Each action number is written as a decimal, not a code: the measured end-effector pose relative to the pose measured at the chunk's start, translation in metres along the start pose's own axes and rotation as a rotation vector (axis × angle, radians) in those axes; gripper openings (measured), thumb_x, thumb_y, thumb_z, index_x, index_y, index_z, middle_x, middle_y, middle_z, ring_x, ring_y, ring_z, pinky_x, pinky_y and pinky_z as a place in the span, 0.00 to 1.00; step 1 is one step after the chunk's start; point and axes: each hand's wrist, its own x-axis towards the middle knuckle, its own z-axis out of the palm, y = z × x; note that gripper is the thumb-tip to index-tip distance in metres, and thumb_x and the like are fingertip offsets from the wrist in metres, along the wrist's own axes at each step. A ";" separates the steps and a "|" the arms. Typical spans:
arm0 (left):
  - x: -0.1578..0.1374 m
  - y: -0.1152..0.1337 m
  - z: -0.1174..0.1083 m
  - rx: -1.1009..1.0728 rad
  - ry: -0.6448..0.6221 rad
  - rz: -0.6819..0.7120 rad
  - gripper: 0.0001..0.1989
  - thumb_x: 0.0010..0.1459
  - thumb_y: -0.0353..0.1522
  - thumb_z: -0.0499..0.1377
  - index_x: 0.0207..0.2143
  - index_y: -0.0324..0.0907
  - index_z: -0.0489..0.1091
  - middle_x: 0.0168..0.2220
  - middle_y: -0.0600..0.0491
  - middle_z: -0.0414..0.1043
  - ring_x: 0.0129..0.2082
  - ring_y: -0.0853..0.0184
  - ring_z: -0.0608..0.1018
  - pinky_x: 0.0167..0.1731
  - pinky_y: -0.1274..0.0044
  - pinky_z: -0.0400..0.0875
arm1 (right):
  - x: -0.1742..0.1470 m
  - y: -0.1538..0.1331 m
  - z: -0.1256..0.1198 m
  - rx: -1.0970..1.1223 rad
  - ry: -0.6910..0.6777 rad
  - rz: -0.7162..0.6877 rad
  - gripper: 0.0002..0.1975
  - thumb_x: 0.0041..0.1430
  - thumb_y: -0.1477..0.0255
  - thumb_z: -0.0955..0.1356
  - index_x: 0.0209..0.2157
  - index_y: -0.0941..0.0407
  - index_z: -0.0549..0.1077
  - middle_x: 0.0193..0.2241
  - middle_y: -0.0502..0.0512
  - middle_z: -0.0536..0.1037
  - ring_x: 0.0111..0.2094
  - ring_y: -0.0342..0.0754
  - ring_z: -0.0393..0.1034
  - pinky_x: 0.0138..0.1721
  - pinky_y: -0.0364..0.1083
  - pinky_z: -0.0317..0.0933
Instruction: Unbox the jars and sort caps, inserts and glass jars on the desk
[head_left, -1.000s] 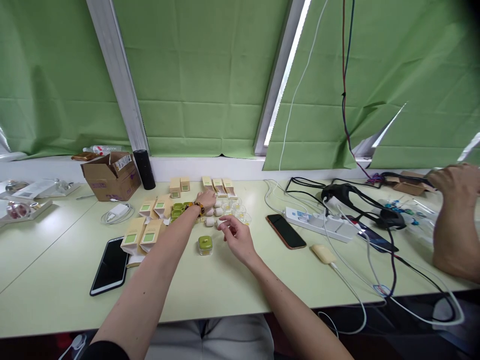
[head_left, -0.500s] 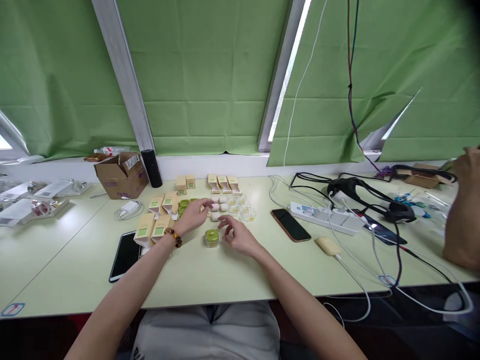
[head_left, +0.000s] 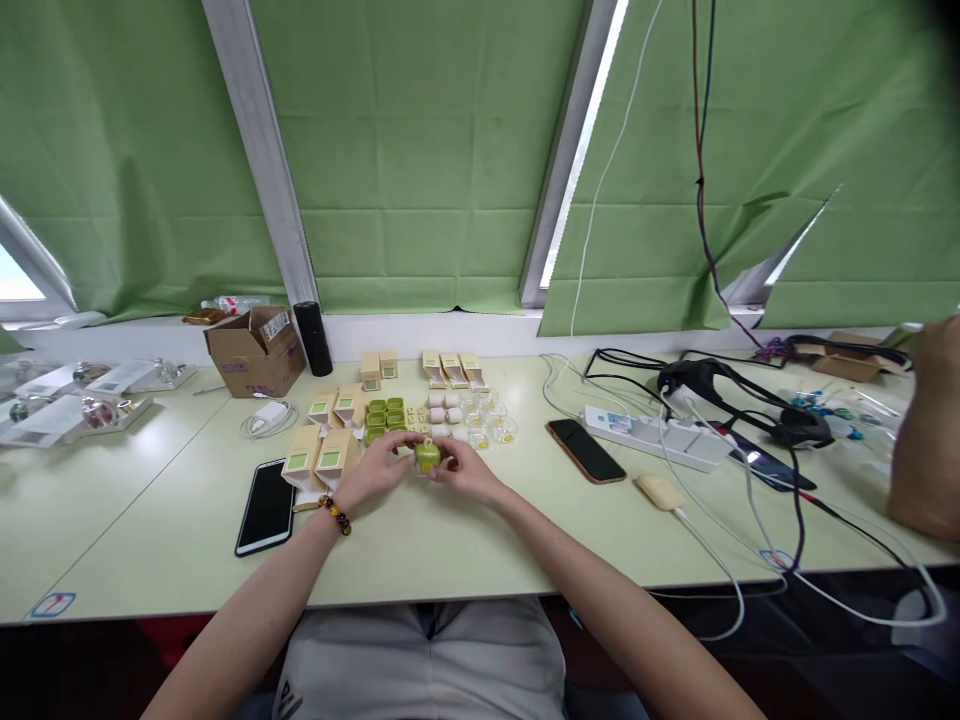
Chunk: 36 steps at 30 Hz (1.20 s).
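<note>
A small jar with a green lid and clear lower part (head_left: 427, 458) is between my two hands. A small yellowish loop-like piece shows at its top. My left hand (head_left: 379, 468), with a beaded bracelet at the wrist, has its thumb and fingers curled at the jar's left side. My right hand (head_left: 469, 472) grips the right side. Just beyond are rows of green caps (head_left: 385, 412), tiny yellow pieces (head_left: 417, 420), pale pink cylinders (head_left: 445, 408) and clear cups (head_left: 491, 420). Kraft paper boxes with green labels (head_left: 337, 458) stand beside my left hand.
On the left lie a dark phone (head_left: 266, 508), a coiled white charger (head_left: 268, 417) and a cardboard box (head_left: 256, 355). To the right are another phone (head_left: 585, 450), a power strip (head_left: 652, 437), a cream-coloured block on a cable (head_left: 660, 492) and a black headset (head_left: 742, 400).
My left hand has come back from over the pale cylinders to the jar. My right hand has closed in too, and the jar is now gripped between them. The view has shifted slightly.
</note>
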 end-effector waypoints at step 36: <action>0.000 -0.001 0.011 -0.659 0.179 0.117 0.26 0.57 0.37 0.71 0.56 0.41 0.71 0.56 0.40 0.74 0.54 0.56 0.78 0.52 0.69 0.74 | 0.009 -0.006 0.035 0.154 0.446 -0.403 0.33 0.52 0.73 0.77 0.58 0.49 0.66 0.53 0.59 0.73 0.54 0.55 0.71 0.53 0.55 0.71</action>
